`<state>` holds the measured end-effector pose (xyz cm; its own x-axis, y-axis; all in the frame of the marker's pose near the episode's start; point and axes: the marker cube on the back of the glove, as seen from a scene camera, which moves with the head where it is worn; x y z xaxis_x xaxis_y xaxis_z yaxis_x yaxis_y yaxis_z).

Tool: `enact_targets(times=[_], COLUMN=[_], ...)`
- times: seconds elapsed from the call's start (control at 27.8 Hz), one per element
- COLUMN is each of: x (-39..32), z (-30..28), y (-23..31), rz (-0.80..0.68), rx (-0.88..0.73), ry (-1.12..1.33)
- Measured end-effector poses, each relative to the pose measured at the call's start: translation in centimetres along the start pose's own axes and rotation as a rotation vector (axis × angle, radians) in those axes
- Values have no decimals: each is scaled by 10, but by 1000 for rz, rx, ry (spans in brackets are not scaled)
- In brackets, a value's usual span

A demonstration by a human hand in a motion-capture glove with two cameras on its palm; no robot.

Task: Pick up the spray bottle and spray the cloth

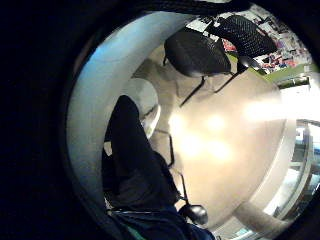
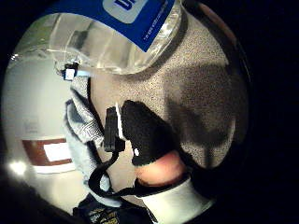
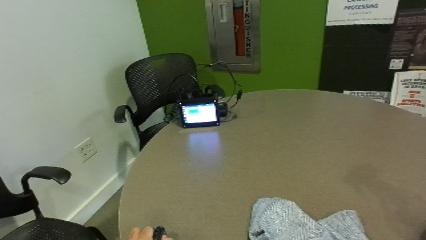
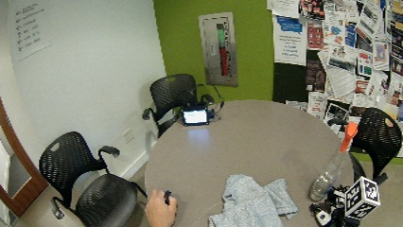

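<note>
Standing on the table [image 4: 252,142]: one spray bottle [image 4: 332,170], one cloth [image 4: 255,203].

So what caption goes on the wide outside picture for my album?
A spray bottle stands on the round table beside a grey cloth, gloved hand next to it.

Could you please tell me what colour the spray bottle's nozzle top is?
Orange; the spray bottle itself is clear. It shows best in the wide outside view.
</note>
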<state>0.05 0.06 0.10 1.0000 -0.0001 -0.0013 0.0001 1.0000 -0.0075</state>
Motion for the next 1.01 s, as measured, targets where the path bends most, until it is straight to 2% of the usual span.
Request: enact_targets(times=[0.65, 1.01], x=[-8, -6], z=[13, 24], y=[5, 3], rz=[-26, -75], rx=[-19, -19], ry=[-18, -150])
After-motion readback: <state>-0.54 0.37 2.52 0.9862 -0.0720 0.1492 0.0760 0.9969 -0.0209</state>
